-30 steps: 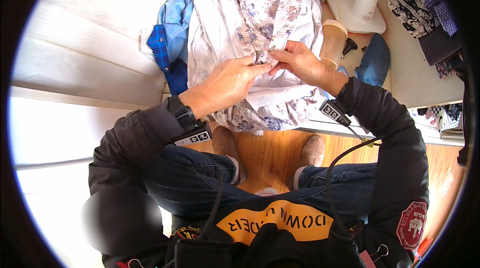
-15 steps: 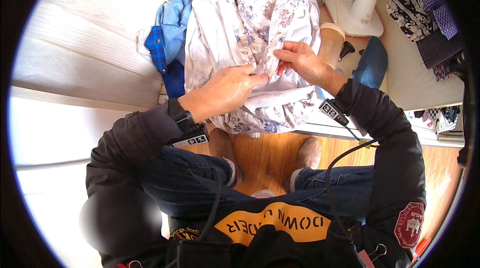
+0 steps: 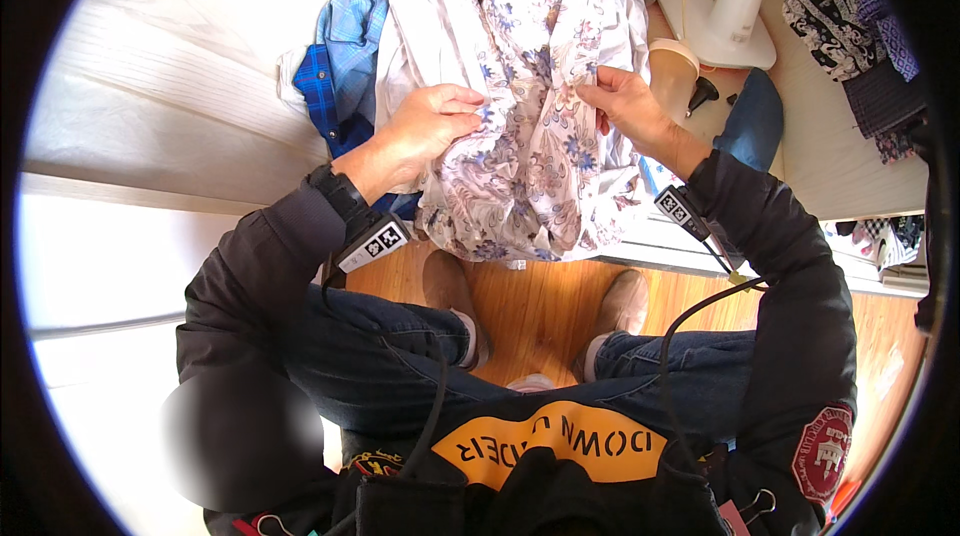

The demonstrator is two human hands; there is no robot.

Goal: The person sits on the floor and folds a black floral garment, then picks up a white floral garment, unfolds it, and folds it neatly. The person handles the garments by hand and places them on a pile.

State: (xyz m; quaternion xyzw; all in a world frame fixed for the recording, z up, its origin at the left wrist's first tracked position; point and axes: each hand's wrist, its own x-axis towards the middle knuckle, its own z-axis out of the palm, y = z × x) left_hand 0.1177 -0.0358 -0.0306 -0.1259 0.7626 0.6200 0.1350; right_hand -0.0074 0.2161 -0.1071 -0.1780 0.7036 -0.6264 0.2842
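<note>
In front of me a white floral garment [image 3: 530,176] lies spread over a pale white cloth [image 3: 420,36], its lower end hanging over the edge toward my feet. My left hand [image 3: 420,131] pinches its left side between thumb and fingers. With thumb and fingertips my right hand [image 3: 632,111] grips the opposite edge, slightly higher up. Several folds run lengthwise between the two hands. Whether the garment is a blouse or a dress I cannot tell.
Blue plaid shirts [image 3: 345,46] are heaped at the left. At the right stand a white fan [image 3: 725,21], a lidded container [image 3: 672,71], a small black object [image 3: 703,94] and blue cloth [image 3: 752,121]. Patterned clothes [image 3: 825,16] hang farther right. My shoes [image 3: 622,304] rest on the wooden floor below.
My hands have moved apart, the left one leftward. The floral fabric, bunched between them before, now lies opened out wider over the pale cloth.
</note>
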